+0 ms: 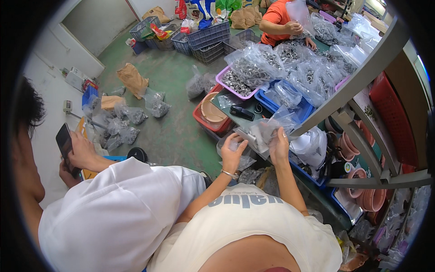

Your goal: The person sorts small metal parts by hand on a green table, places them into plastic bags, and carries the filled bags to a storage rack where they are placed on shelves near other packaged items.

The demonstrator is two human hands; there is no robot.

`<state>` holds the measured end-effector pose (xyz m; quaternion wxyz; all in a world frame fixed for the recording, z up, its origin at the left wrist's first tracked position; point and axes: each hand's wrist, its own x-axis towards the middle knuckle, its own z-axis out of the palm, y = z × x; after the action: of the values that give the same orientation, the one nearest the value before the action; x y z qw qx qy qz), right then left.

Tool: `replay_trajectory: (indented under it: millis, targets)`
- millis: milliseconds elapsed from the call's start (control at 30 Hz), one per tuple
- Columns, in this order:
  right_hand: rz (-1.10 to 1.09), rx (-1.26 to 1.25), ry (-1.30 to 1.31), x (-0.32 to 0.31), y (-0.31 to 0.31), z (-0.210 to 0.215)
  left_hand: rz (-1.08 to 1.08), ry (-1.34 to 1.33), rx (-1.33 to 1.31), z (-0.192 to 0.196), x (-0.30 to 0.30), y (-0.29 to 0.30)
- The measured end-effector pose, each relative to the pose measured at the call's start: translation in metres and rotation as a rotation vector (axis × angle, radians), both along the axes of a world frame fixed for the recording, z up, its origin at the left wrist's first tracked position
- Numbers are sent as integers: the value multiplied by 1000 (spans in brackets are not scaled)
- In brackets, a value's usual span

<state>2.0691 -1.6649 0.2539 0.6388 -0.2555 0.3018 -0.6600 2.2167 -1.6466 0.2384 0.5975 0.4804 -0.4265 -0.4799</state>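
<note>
Left hand (233, 154) pinches a small clear bag (229, 146), grip pressed together. Right hand (278, 147) pinches a larger clear bag (267, 127) at the table (233, 119) edge. Small bag lies just left of the larger one.

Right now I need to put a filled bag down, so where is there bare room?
The green floor is bare between the red crate and the grey bags by the wall. The table is crowded: trays and bags of metal rings cover it. Both hands, left hand and right hand, touch clear bags at its edge.
</note>
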Motion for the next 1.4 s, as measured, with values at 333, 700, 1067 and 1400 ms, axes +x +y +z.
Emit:
replay_trajectory:
  millis: [333, 700, 1067, 1400]
  targets:
    - [-1, 144, 112, -6, 9, 0, -390, 454, 423, 0, -4, 3]
    - [-344, -39, 631, -46, 72, 54, -523, 888, 509, -32, -10, -12]
    - [-1526, -110, 668, -235, 266, 20, -716, 989, 451, -72, -22, -59]
    - [-445, -153, 798, -16, -2, -8, -597, 778, 488, -48, -38, -76]
